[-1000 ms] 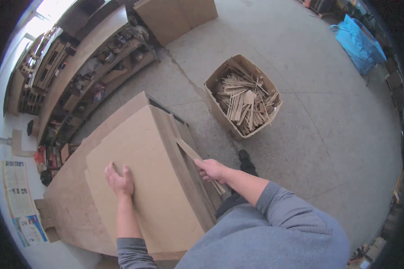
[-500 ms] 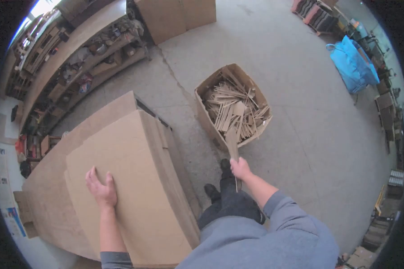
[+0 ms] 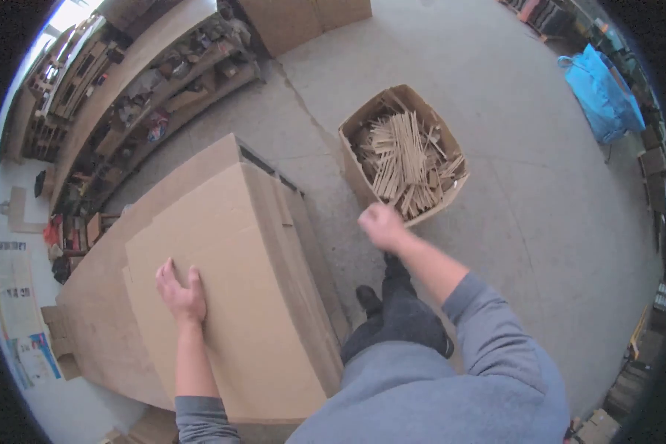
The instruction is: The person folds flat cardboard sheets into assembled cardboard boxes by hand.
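My left hand point(image 3: 181, 293) lies with its fingers apart on the top sheet of a stack of flat cardboard point(image 3: 222, 318), holding nothing. The stack rests on a brown table point(image 3: 96, 318). My right hand point(image 3: 382, 226) is in the air beside the near edge of an open cardboard box point(image 3: 357, 177). Its fingers are curled, and whether anything is inside them is too small to tell. Many thin cardboard strips point(image 3: 407, 152) fill the box, which stands on the floor.
A long shelf point(image 3: 192, 96) with mixed items curves along the upper left. A brown panel point(image 3: 296, 22) stands at the top. A blue bag point(image 3: 603, 92) is at the right, near a row of stored items. Grey floor point(image 3: 510, 200) surrounds the box.
The cardboard strip that my right hand held is no longer in it. That hand has moved up and slightly left. The whole view has shifted a little, while my left hand stays on the stack.
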`<state>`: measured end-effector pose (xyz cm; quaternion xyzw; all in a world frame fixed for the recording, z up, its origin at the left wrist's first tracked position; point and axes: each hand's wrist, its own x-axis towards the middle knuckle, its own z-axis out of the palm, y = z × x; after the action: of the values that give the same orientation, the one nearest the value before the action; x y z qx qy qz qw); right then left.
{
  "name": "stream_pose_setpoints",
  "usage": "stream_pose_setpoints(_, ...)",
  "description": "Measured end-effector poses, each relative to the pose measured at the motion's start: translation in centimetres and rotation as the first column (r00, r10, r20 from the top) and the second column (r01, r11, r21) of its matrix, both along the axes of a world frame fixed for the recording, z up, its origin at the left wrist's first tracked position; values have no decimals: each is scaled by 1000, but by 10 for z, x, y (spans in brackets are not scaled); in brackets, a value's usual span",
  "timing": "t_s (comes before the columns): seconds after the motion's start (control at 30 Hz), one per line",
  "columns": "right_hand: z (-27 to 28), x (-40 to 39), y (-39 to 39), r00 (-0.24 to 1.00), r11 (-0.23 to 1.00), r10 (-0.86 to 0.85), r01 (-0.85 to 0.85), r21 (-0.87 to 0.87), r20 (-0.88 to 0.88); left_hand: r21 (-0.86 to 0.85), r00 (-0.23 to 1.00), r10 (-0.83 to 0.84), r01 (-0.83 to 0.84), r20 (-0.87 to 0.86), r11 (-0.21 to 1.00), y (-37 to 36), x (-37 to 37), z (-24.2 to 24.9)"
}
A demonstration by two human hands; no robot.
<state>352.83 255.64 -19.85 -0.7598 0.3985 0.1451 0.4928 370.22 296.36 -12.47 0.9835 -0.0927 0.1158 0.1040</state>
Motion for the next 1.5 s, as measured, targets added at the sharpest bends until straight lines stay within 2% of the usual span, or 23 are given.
stream_pose_setpoints(0.07, -31, -29, 65, 955, 952, 217, -253, 175, 200, -23, 999, 10, -10, -38, 1000, -4, -2, 6)
stream_pose_setpoints(0.17, -33, -70, 133, 930, 889, 233, -322, 325, 284, -41, 998, -7, 4, -69, 999, -7, -2, 11)
stream_pose_setpoints(0.27, -12, -77, 149, 975, 856, 167, -216, 470, 144, -83, 998, -19, 14, -59, 996, -10, -3, 12)
stream_pose_setpoints(0.47, -7, -79, 157, 987, 860, 127, -157, 485, 95, -62, 998, -68, 68, -6, 996, -4, 4, 5)
stream_pose_setpoints(0.5, -23, -82, 154, 995, 863, 49, -86, 497, 86, -70, 997, -71, 71, -5, 995, -5, 3, 6)
stream_pose_setpoints(0.57, -54, -86, 149, 966, 814, -255, 192, 549, 39, -87, 997, -76, 76, -4, 993, -5, 2, 7)
stream_pose_setpoints(0.67, -57, -79, 92, 911, 859, -406, 353, 371, 72, -85, 993, -17, 7, -119, 996, -18, -5, 21)
stream_pose_setpoints(0.77, 22, -58, 11, 884, 923, -384, 360, 137, 266, -87, 997, -41, 35, -72, 996, -12, -1, 13)
stream_pose_setpoints(0.87, 12, -41, -41, 909, 905, -396, 410, -113, 129, -85, 993, -7, -3, -117, 996, -19, -5, 21)
stream_pose_setpoints(0.9, 17, -34, -24, 920, 925, -349, 369, -92, 177, -81, 996, -17, 10, -86, 997, -19, 1, 18)
stream_pose_setpoints(0.97, 19, -28, 20, 942, 989, -137, 149, -17, 305, -24, 999, -25, 24, -27, 999, -8, 0, 5)
stream_pose_setpoints(1.0, 32, -27, 53, 961, 995, -92, 81, 50, 260, -19, 999, -22, 22, -32, 1000, -8, -1, 6)
stream_pose_setpoints(1.07, 61, -22, 115, 984, 935, 133, -165, 315, 121, -27, 999, -9, 8, -47, 1000, -9, 0, 8)
stream_pose_setpoints(1.17, 73, -12, 157, 1000, 830, -2, -2, 557, 6, -58, 999, -12, 10, -47, 998, -12, -1, 9)
stream_pose_setpoints(1.27, 78, -3, 164, 995, 813, -36, 82, 577, -90, -68, 993, 41, -48, -107, 997, -18, -5, 16)
stream_pose_setpoints(1.5, 107, -7, 141, 992, 708, -46, 114, 696, -116, -65, 999, -17, 15, -43, 998, -16, 3, 11)
